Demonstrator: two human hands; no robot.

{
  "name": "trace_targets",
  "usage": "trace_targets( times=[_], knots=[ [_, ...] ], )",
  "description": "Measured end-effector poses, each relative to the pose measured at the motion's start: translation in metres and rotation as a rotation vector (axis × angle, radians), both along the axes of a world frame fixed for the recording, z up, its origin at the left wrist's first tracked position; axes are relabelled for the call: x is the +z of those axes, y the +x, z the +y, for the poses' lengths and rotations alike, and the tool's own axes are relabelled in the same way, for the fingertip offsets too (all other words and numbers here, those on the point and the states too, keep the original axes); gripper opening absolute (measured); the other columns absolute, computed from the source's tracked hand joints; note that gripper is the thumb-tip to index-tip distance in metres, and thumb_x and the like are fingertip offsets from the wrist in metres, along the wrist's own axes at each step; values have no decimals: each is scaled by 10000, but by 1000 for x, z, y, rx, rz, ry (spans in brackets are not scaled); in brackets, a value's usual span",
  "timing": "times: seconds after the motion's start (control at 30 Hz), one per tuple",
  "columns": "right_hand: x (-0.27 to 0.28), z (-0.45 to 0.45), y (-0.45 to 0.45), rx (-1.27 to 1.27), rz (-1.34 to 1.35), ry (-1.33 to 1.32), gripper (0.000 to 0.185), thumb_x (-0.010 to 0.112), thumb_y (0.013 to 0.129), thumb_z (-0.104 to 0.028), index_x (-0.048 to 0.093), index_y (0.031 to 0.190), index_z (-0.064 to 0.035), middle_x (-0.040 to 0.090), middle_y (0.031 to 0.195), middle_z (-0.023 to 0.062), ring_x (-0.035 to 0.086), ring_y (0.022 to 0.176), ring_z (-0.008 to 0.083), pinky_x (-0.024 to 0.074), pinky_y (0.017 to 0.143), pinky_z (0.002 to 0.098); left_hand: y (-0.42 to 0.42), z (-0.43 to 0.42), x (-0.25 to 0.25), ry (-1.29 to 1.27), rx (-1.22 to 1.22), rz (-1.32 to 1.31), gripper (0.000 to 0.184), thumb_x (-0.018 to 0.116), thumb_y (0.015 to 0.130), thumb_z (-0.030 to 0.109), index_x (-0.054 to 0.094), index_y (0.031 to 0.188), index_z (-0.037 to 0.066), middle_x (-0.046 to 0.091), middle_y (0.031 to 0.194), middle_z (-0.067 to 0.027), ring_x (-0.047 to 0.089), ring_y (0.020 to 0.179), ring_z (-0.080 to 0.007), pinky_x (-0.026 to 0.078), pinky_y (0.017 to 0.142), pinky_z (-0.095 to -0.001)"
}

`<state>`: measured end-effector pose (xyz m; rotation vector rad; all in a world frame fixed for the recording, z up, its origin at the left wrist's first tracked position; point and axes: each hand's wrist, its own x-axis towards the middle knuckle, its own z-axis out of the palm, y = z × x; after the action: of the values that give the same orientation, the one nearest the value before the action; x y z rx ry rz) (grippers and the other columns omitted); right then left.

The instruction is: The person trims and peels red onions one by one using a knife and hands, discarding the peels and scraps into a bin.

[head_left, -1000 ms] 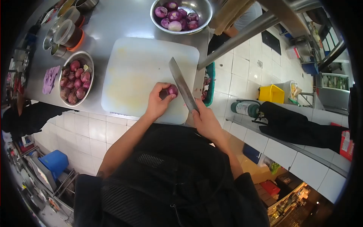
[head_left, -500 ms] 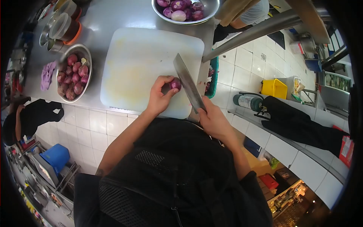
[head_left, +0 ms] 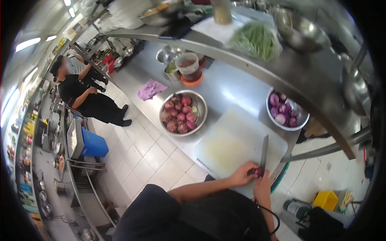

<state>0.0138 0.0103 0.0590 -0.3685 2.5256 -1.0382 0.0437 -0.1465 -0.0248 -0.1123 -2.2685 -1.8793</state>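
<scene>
My left hand (head_left: 244,174) is closed on a small red onion (head_left: 256,172), held over the near right part of the white cutting board (head_left: 217,140). In my right hand (head_left: 262,185) is a broad-bladed knife (head_left: 264,152), its blade pointing away from me. The blade stands right beside the onion; whether it touches cannot be made out. Left of the board, a metal bowl (head_left: 204,116) holds several unpeeled red onions (head_left: 181,115). Beyond the board's right side, another metal bowl (head_left: 292,127) contains several peeled purple onions (head_left: 280,109).
A steel shelf (head_left: 257,66) crosses above the counter, carrying a bag of green vegetables (head_left: 254,40). A purple cloth (head_left: 151,89) and a tub of dark sauce (head_left: 188,68) are at the back left. Two people (head_left: 82,90) stand across the tiled aisle, near a blue bin (head_left: 94,142).
The head view has swung left and up, bringing the shelf and the people into sight. The onion stays in my left hand and the knife in my right.
</scene>
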Motion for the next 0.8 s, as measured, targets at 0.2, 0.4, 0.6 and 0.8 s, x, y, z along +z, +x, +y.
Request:
trace_targets(
  times=[0.2, 0.4, 0.6, 0.8],
  knots=[
    [-4, 0, 2, 32, 39, 78, 396, 456, 991, -66, 366, 1365, 26, 650, 1011, 339, 625, 967, 534, 472, 796, 582, 5, 5, 11, -87, 61, 21, 507, 786, 843, 118, 545, 1283, 44, 585, 1190, -152, 594, 1122, -319, 477, 999, -395],
    [-47, 33, 0, -32, 52, -74, 249, 496, 948, -29, 483, 1195, 6, 644, 895, 235, 663, 789, 422, 512, 724, 486, 5, 8, 5, -38, 76, -34, 530, 765, 882, 133, 502, 1330, 25, 597, 1161, -127, 620, 1067, -253, 501, 967, -371],
    [0, 85, 21, -57, -30, -122, 231, 523, 941, -50, 588, 1153, 12, 644, 801, 244, 652, 698, 442, 518, 682, 476, 2, 9, -20, 329, 146, -67, 435, 662, 985, 139, 456, 1350, 22, 616, 1067, -49, 596, 990, -127, 513, 921, -330],
    [0, 128, 14, -96, 159, 220, 459, 596, 944, -102, 568, 1398, -166, 666, 889, 270, 645, 800, 476, 502, 670, 522, -1, 11, -16, 406, 100, -35, 378, 660, 966, 68, 501, 1301, -4, 635, 1049, -74, 620, 955, -149, 527, 905, -315]
  ],
)
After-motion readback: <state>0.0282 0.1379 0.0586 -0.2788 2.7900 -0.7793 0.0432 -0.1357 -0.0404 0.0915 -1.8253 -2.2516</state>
